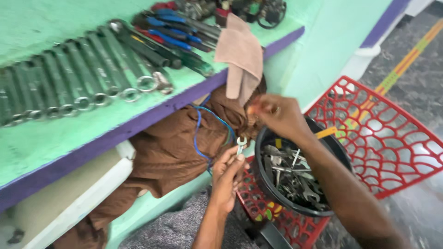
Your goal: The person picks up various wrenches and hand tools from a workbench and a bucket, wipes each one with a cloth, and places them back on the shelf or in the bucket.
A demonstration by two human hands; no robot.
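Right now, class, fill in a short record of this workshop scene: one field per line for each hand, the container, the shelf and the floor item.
Left hand: left hand holds a small open-ended spanner upright
Right hand: right hand raised above the bucket, fingers pinched; what it grips cannot be told
Container: black bucket holding loose metal tools
Shelf: green shelf with a row of ring spanners, screwdrivers and a pinkish cloth hanging over the edge
Floor item: red plastic crate under the bucket

Left hand raised, fingers pinched closed; right hand farther off, knuckles up, forearm extended from near right.
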